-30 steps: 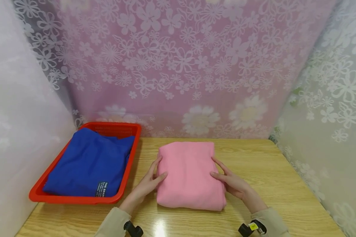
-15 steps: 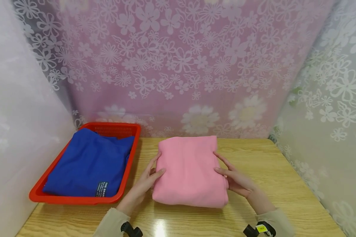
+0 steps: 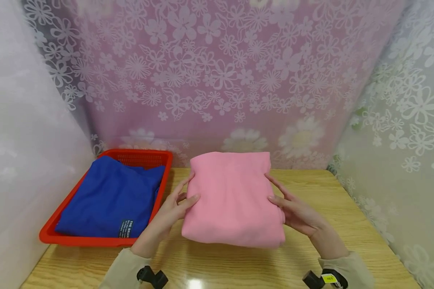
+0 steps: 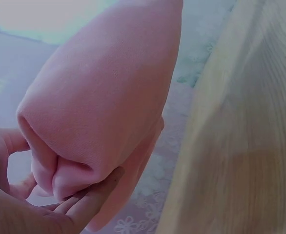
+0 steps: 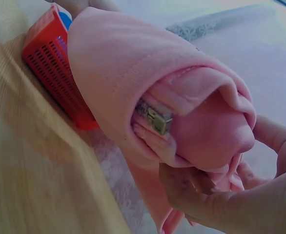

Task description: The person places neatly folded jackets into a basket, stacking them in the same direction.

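Observation:
A folded pink zip-up garment (image 3: 235, 196) is held up above the wooden table, its layers stacked in a thick bundle. My left hand (image 3: 173, 206) grips its left side, thumb on top and fingers underneath in the left wrist view. On the opposite side my right hand (image 3: 300, 212) holds the other edge in the same way. The right wrist view looks into the rolled end of the fold, where a metal zipper pull (image 5: 157, 122) shows between layers. In that view, the fingers (image 5: 182, 190) support the bundle from below.
To the left stands a red plastic basket (image 3: 90, 241) with slotted walls. A folded blue garment (image 3: 112, 200) with a dark printed label lies in it. Flowered curtains (image 3: 238, 80) enclose the wooden table (image 3: 329, 200) at the back and sides.
Both hands have lifted the pink garment off the table and raised it. It appears larger and nearer in the head view. The basket and blue garment stay in place.

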{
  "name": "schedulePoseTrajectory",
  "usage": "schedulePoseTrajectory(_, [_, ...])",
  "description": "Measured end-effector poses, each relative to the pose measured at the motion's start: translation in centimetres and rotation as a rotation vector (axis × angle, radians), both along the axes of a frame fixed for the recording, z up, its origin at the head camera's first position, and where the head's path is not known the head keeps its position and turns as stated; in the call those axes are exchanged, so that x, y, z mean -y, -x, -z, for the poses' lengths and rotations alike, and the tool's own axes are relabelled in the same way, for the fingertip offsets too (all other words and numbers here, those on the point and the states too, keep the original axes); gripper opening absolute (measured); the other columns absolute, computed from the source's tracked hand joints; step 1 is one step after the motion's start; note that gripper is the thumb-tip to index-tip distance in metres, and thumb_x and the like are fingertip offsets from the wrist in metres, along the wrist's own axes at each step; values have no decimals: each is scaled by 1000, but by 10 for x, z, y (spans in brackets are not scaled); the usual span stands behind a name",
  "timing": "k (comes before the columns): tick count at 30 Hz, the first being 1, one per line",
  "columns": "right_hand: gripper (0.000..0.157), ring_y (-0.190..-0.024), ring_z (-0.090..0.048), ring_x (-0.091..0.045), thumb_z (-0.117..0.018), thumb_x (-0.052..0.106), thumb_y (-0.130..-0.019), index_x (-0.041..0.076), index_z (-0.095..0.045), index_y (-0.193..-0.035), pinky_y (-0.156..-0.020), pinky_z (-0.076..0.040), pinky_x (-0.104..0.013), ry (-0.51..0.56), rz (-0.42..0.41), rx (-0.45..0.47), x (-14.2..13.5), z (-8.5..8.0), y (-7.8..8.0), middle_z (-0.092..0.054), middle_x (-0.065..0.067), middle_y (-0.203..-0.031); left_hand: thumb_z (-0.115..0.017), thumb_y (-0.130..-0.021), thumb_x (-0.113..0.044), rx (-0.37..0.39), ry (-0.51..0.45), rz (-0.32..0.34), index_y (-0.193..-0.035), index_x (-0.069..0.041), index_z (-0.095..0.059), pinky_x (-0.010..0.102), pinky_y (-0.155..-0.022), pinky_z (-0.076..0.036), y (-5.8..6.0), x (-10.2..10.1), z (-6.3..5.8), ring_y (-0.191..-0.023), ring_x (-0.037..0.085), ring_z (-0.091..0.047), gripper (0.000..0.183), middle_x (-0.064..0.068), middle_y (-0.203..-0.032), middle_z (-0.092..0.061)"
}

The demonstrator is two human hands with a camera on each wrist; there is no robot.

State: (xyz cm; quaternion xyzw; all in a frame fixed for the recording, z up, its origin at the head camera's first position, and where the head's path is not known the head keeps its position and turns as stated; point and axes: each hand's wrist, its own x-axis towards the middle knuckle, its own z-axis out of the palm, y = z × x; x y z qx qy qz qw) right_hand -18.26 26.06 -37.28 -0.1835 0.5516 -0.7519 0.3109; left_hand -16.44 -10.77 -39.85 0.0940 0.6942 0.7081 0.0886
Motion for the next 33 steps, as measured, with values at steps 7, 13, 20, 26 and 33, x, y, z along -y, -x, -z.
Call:
schedulePoseTrajectory(7, [68, -107, -67, -18, -41, 11, -110, 43, -11, -162, -86, -55, -37, -14, 41, 1, 36, -20, 10, -53, -2, -138, -63, -101, -30, -63, 104, -60, -159, -43, -28, 43, -91, -57, 0, 32, -23, -127, 33, -53, 69, 15, -153, -39])
schedulePoseTrajectory(13, [71, -80, -66, -13, -49, 9, -107, 40, -17, -162, -74, -55, -32, 36, 104, -24, 92, -36, 13, -63, -3, -114, -60, -102, -37, -79, 160, -142, -159, -45, -26, 42, -86, -58, -2, 74, -48, -112, 30, -63, 67, 19, -151, -43])
schedulePoseTrajectory(20, [70, -92, -62, -14, -50, 4, -105, 40, -26, -160, -79, -53, -34, 103, 176, -70, 170, -43, 14, -58, -5, -124, -55, -104, -39, -93, 217, -210, -159, -46, -24, 36, -79, -60, -4, 142, -75, -96, 17, -68, 64, 13, -148, -41])
schedulePoseTrajectory(26, [74, -118, -58, -21, -51, 5, -105, 43, -20, -160, -91, -52, -35, 115, 151, -119, 229, -26, 13, -42, -15, -154, -52, -106, -34, -105, 338, -216, -160, -44, -23, 35, -70, -60, -1, 199, -88, -82, 18, -72, 62, -15, -114, -64])
schedulePoseTrajectory(33, [87, -143, -42, -30, -59, 12, -103, 42, -2, -162, -112, -42, -43, -19, 44, -213, 281, 8, 11, -30, -15, -163, -49, -106, -42, -28, 548, -219, -160, -46, -15, 36, -74, -58, -1, 251, -73, -90, 15, -67, 64, 14, -145, -50])
